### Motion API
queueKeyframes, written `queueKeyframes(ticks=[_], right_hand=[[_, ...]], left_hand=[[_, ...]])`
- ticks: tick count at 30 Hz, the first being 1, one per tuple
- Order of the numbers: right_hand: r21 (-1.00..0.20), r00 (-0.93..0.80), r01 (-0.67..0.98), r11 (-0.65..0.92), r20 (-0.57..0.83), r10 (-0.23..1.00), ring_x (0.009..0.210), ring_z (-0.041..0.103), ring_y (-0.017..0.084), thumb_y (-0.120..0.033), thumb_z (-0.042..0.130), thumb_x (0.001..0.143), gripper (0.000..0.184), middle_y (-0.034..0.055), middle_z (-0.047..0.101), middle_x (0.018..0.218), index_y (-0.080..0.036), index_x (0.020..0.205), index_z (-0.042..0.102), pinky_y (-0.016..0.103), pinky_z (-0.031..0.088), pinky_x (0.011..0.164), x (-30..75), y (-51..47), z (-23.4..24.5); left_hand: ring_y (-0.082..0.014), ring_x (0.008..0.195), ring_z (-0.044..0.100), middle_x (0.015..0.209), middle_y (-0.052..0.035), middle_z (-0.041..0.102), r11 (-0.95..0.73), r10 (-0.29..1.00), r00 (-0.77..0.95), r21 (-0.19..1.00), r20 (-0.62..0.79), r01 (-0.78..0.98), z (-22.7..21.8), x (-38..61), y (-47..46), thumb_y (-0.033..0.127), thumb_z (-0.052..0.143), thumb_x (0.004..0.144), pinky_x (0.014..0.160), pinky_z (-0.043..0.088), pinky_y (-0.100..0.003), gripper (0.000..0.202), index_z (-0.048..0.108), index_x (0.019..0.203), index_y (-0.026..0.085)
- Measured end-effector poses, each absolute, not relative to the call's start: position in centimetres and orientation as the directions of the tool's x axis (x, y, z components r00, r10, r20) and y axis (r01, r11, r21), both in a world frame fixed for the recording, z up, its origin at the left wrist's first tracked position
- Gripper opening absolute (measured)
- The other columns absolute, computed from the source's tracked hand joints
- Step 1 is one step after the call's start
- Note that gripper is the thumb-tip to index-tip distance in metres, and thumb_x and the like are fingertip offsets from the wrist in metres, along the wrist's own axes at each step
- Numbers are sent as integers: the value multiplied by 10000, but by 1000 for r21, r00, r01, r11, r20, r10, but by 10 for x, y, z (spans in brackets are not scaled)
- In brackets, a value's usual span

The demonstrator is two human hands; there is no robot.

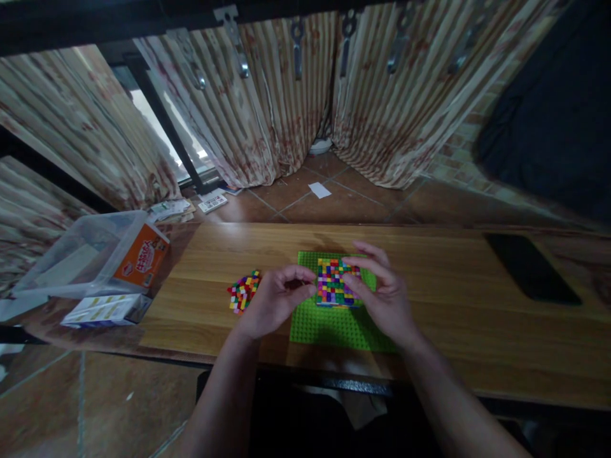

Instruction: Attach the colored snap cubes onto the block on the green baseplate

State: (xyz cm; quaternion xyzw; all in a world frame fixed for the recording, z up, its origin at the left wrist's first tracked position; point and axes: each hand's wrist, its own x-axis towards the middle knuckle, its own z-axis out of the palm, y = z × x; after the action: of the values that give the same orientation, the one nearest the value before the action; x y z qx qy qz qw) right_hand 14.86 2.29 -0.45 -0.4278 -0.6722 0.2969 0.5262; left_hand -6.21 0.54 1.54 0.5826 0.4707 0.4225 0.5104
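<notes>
A block of small multicoloured toy bricks stands on a green studded baseplate in the middle of the table. My left hand is at the block's left side, thumb and forefinger closed in a pinch; whatever is between the tips is too small to make out. Over the block's right side is my right hand, its thumb and fingers apart, the tips at the top of the bricks. It covers part of the block and the plate. Loose coloured bricks lie in a pile left of my left hand.
The wooden table bears a black flat phone-like slab at the right. Left of it are a clear plastic bin with an orange label and a white-and-blue box. Striped curtains hang behind; a paper lies on the tiled floor.
</notes>
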Motion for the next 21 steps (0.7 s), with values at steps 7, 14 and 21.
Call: queueKeyframes(ticks=[7, 14, 21], right_hand=[[-790, -255, 251, 559, 504, 825, 1280, 503, 244, -249, 689, 850, 268, 17, 518, 1407, -368, 1089, 713, 493, 404, 1063, 144, 11, 2], [-773, -271, 243, 586, 526, 806, 1240, 529, 233, -240, 681, 866, 264, -10, 547, 1376, -402, 1072, 716, 485, 450, 1010, 140, 10, -3], [-765, -218, 339, 547, 502, 837, 1213, 529, 229, -257, 656, 884, 185, -3, 581, 1318, -377, 999, 738, 497, 424, 1028, 142, 12, -7]], left_hand=[[-113, 758, 616, 830, -11, 702, 135, 970, 229, 968, -86, -210, 18, -43, 6, 266, 825, 687, 753, 474, -240, 247, 717, 876, 148], [-112, 745, 627, 794, -6, 705, 200, 960, 246, 944, -135, -262, 20, -39, 6, 278, 867, 628, 745, 481, -243, 324, 719, 884, 147], [-107, 730, 601, 789, -9, 694, 162, 975, 182, 965, -125, -206, 19, -39, 9, 331, 817, 688, 727, 463, -237, 292, 717, 885, 139]])
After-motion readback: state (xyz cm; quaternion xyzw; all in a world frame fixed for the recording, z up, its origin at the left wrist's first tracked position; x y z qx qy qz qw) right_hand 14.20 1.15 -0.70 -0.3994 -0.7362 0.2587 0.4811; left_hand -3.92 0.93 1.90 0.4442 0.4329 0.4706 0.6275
